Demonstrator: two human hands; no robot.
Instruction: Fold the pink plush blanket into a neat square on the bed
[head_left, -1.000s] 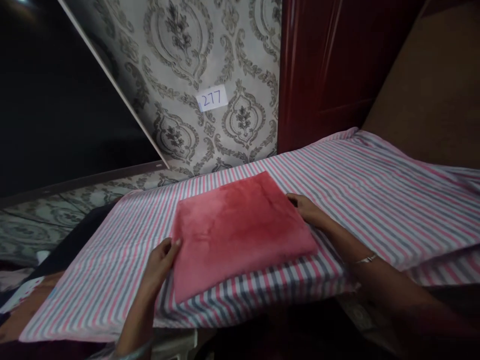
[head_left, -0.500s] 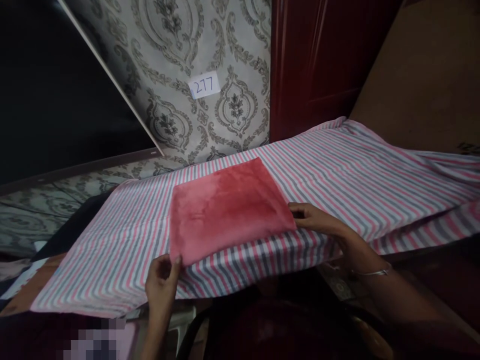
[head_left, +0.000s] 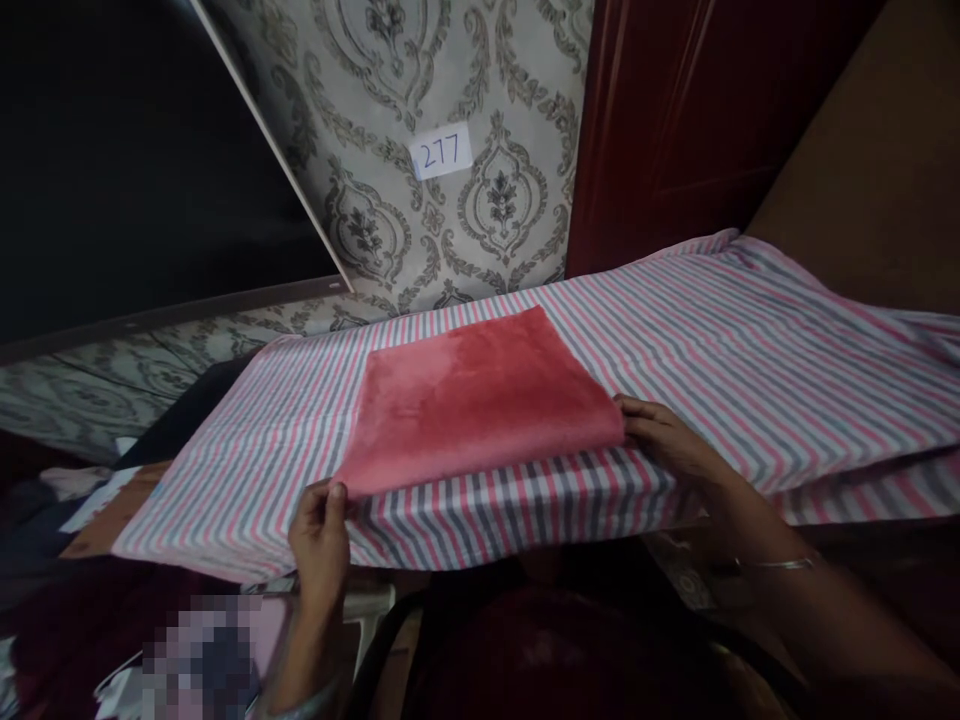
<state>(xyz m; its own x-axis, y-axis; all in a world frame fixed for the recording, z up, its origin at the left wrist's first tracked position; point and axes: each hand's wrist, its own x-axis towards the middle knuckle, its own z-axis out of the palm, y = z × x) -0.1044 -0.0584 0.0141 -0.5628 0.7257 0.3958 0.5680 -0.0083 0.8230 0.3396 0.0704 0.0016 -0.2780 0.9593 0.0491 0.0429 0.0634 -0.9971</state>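
Observation:
A soft red plush cloth (head_left: 480,400) lies spread on the striped table cover (head_left: 690,340), its near edge pulled taut between my two hands. My left hand (head_left: 321,530) pinches the near left corner between thumb and fingers. At the near right corner, my right hand (head_left: 664,432) grips the cloth's edge, its thumb partly hidden. The far edge of the cloth rests flat, while the near side looks slightly lifted and stretched outward at the corners.
A large dark screen (head_left: 150,160) stands at the back left. Patterned wallpaper bears a paper label (head_left: 441,151) reading 277. There is a dark red door (head_left: 690,120) behind, and brown cardboard (head_left: 862,170) at the right. Clothes (head_left: 82,620) lie at lower left.
The near corners of the red cloth have been drawn apart, so its near edge is wider and tauter. My right hand has shifted outward; the whole view has turned slightly.

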